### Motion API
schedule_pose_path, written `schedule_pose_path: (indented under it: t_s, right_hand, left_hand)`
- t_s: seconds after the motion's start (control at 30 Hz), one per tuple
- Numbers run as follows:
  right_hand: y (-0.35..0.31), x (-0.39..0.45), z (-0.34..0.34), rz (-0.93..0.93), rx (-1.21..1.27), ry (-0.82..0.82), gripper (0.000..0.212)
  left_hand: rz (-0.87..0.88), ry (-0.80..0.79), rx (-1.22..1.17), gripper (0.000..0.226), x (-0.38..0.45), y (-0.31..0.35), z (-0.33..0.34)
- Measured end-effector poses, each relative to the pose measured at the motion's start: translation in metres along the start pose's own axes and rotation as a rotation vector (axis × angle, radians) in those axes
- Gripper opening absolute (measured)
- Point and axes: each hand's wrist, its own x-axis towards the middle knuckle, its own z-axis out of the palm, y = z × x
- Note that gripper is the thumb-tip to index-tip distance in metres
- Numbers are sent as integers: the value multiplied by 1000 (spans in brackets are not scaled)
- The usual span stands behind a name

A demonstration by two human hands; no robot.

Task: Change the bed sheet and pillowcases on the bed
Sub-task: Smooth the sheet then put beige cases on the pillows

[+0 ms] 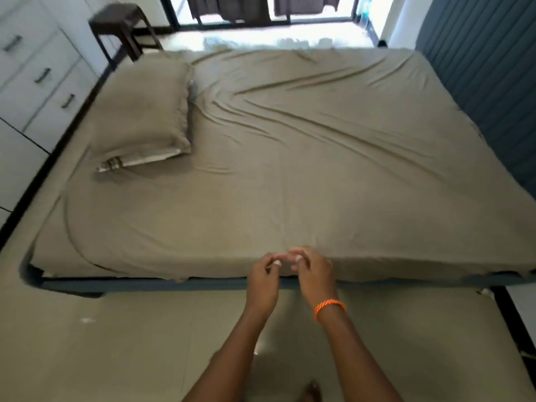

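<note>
A wrinkled khaki bed sheet (304, 158) covers the mattress; its near left corner lies loose over the bed frame (145, 284). One pillow (145, 111) in a matching khaki case lies at the far left, with white fabric showing at its open end. My left hand (264, 278) and my right hand (314, 271), which has an orange band at the wrist, hover close together at the mattress's near edge. Their fingers are loosely curled with the fingertips almost meeting. Neither hand plainly grips the sheet.
White drawers (37, 76) line the left wall, with a narrow floor strip between them and the bed. A dark stool (121, 21) stands at the far left corner. A grey slatted panel (478, 68) borders the bed's right side. I stand on tiled floor (116, 343).
</note>
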Motion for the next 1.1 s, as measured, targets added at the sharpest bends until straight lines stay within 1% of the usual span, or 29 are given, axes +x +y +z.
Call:
schedule_pose_path:
  t_s: [0.07,0.1,0.17,0.2,0.27,0.33,0.43,0.57,0.73,0.8,0.9,1.03,1.1]
  right_hand:
    - [-23,-18,19,-16,28,-41,26]
    - [-57,-35,41,-54,43,-54,25]
    - [-73,-45,65,-80,60,-80,27]
    - [-91,-53,82,-104,67,-78,27]
    - [-133,-76,134,-135,52,-52,27]
    - [-171,-101,187,-158,62,-78,26]
    - [-231,-145,277,-198,72,-150,27]
    - [-322,-211,397,-262,95,-258,28]
    - [-404,-274,511,-283,123,-298,30]
    - [-419,-280,545,-287,98,-312,28]
    - [-441,-265,598,-290,61,-330,27]
    - [-472,-216,646,-262,64,-361,24]
    - [-490,-179,673,-258,70,-393,21]
  left_hand:
    - [11,20,-24,33,-11,13,-31]
    - [23,33,-51,34,-18,22,-73]
    - [11,71,-77,33,-24,23,-102]
    - [16,102,-91,32,-29,26,-127]
    - [22,145,-132,31,-42,25,-196]
    - [40,184,-149,31,-52,19,-265]
    - [54,255,-129,31,-69,-1,-381]
    - [53,390,-95,32,-99,-23,-542]
    - [59,520,-89,32,-125,-27,-695]
    - [49,541,-111,33,-120,-31,-734]
    - [23,559,-144,32,-97,-34,-784]
    - [-2,516,-132,32,-43,-28,-828]
    - [-10,481,-106,32,-4,-27,-853]
